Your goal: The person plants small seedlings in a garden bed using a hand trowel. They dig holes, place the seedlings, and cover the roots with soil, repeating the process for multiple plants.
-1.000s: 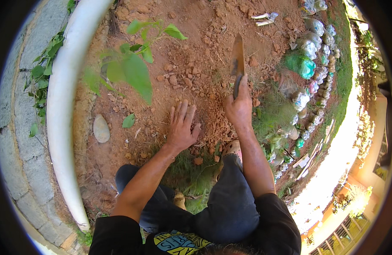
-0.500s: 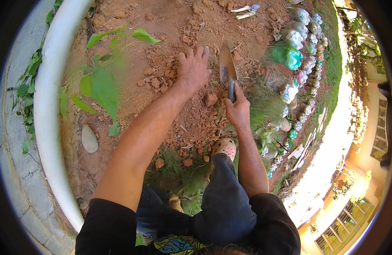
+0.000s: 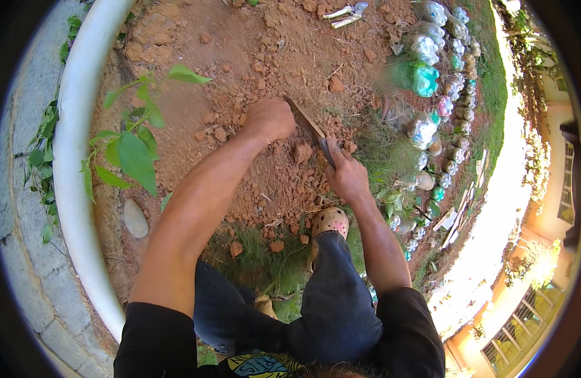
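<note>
My right hand (image 3: 348,176) is wrapped round the grey handle of a garden trowel (image 3: 308,124). Its narrow metal blade is tilted, the tip pointing up and to the left, beside my left hand. My left hand (image 3: 270,120) is low over the reddish soil (image 3: 271,170) with its fingers curled under; whatever they hold, if anything, is hidden. Loose clods lie around both hands, and one larger clod (image 3: 302,152) sits just below the blade.
A leafy green plant (image 3: 136,157) and a smooth stone (image 3: 136,218) stand at the left, beside a white curved pipe (image 3: 76,126). Stuffed plastic bottles (image 3: 423,79) edge the bed on the right, with grass (image 3: 378,151) nearby. My clog (image 3: 331,222) rests at the soil's near side.
My left hand has gone from spread fingers to a curled grip and shifted slightly down and left. The trowel has swung from nearly upright to a leftward slant, its tip nearing that hand.
</note>
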Available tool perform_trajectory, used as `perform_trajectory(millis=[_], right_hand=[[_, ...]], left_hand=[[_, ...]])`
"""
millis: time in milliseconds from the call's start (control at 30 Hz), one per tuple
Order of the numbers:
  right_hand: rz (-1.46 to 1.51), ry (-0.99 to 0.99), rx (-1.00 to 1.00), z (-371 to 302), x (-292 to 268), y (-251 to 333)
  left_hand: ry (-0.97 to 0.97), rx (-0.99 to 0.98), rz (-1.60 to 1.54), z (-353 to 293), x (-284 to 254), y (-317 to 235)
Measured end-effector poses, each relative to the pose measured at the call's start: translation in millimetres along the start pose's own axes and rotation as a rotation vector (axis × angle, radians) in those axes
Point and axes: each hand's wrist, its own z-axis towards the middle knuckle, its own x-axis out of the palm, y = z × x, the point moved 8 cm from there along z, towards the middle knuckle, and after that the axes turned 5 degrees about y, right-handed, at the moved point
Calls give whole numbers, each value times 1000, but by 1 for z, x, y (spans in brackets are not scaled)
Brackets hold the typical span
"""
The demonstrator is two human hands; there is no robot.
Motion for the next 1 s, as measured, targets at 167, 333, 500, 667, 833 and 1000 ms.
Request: perform_trajectory(millis=[167, 333, 500, 667, 833, 1000], right_hand=[[293, -298, -26, -12, -20, -4], [-370, 194, -16, -2, 23, 2], [-57, -29, -59, -11, 7, -8], [142, -65, 60, -10, 2, -23], [197, -92, 61, -6, -8, -12], [229, -196, 24, -5, -31, -1]], left_hand=[[99, -67, -161, -26, 13, 38], [173, 71, -247, -62, 43, 31], [143, 14, -522, -76, 56, 29], [-301, 38, -463, -60, 23, 26], [-504, -63, 224, -20, 12, -15], [-271, -21, 573, 5, 24, -35]])
